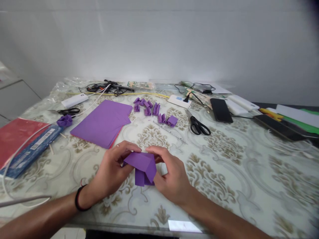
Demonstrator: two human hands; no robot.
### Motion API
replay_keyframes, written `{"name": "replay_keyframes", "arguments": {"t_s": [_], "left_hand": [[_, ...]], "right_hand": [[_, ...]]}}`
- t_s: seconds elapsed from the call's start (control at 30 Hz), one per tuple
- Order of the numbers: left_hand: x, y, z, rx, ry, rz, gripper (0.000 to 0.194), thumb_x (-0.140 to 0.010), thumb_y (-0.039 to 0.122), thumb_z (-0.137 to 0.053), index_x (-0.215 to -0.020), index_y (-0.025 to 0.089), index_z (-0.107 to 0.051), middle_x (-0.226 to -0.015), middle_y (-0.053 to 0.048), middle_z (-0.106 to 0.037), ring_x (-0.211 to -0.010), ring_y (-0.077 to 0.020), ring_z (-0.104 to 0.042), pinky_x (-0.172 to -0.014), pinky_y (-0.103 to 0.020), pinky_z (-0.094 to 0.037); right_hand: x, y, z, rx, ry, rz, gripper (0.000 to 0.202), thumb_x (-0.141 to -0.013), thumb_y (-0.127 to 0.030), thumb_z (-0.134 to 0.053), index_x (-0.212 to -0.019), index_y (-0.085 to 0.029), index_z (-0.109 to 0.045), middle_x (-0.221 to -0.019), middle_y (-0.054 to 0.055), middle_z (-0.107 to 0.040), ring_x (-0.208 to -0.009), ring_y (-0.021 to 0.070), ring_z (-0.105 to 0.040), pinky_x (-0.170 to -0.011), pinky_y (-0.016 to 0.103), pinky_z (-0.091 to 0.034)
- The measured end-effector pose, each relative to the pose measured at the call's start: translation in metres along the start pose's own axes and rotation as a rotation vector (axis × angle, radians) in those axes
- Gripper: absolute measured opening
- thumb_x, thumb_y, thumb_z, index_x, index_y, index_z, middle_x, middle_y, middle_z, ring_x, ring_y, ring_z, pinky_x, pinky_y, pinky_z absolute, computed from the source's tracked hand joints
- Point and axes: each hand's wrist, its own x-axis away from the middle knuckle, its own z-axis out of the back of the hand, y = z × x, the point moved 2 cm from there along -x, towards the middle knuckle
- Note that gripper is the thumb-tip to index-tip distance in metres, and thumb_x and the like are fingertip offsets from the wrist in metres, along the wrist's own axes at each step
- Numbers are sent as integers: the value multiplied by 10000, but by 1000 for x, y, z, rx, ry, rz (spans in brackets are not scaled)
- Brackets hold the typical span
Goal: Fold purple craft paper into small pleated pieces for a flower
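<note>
From the head camera, a person's left hand (109, 171) and right hand (173, 177) hold a folded purple paper (141, 161) between their fingers, at the near side of a patterned surface (211, 196). Beyond it lie small folded purple pieces (148, 111), with a stack of purple sheets (103, 122) to their left. Black-handled scissors (199, 127) rest to their right, near a dark phone (221, 110).

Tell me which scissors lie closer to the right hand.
The scissors right of the small folded pieces; the other pair lies far left, beside the crumpled purple paper.
</note>
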Motion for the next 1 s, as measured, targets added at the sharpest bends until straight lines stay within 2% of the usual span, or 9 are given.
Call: {"name": "replay_keyframes", "arguments": {"t_s": [0.17,0.3,0.4,0.47,0.67,0.87,1.0], "left_hand": [[-1,5,2,-78,58,-149,293,-874,17,-670,-1053,235,-748,-996,-26,-778,-920,-173,-767,-760,-240,-611],[4,9,0,-201,42,-323,282,-909,29,-701,-1100,235,-718,-1029,-48,-768,-957,-188,-760,-815,-268,-633],[12,10,-1,-311,2,-452,392,-906,-13,-669,-1213,231,-685,-1119,-77,-747,-1016,-200,-751,-884,-303,-648],[18,9,-1,-359,-29,-490,478,-906,-50,-616,-1287,234,-660,-1149,-88,-739,-1031,-202,-752,-892,-308,-658],[33,7,6,-470,-131,-554,633,-904,-43,-579,-1463,253,-589,-1260,-136,-745,-1097,-258,-766,-926,-377,-679],[40,11,14,-622,-260,-670,594,-951,161,-711,-1524,223,-569,-1378,-170,-681,-1152,-297,-753,-946,-370,-684],[41,12,17,-657,-258,-729,549,-967,190,-677,-1510,213,-602,-1357,-171,-677,-1119,-299,-762,-893,-344,-695]], "right_hand": [[1,-4,2,-11,34,18,334,-937,-124,-590,-1241,-263,-597,-1004,18,-766,-778,158,-748,-738,272,-631],[1,0,2,-107,42,-61,304,-890,-125,-608,-1160,-264,-596,-942,1,-741,-760,161,-735,-707,268,-629],[1,2,1,-220,11,-154,291,-843,-113,-624,-1091,-262,-588,-865,-18,-696,-699,158,-683,-631,256,-588],[1,1,1,-287,-23,-176,282,-840,-109,-637,-1073,-261,-595,-856,-20,-684,-681,156,-659,-599,250,-552],[1,-7,4,-333,-19,-62,202,-908,-126,-654,-1051,-268,-657,-869,-21,-684,-728,154,-658,-656,259,-522],[4,-10,7,-375,12,36,278,-918,-84,-648,-1123,-269,-674,-910,-2,-691,-765,169,-662,-689,282,-538],[6,-10,8,-413,55,18,228,-944,-111,-675,-1103,-274,-659,-908,0,-690,-778,178,-677,-688,289,-557]]}}
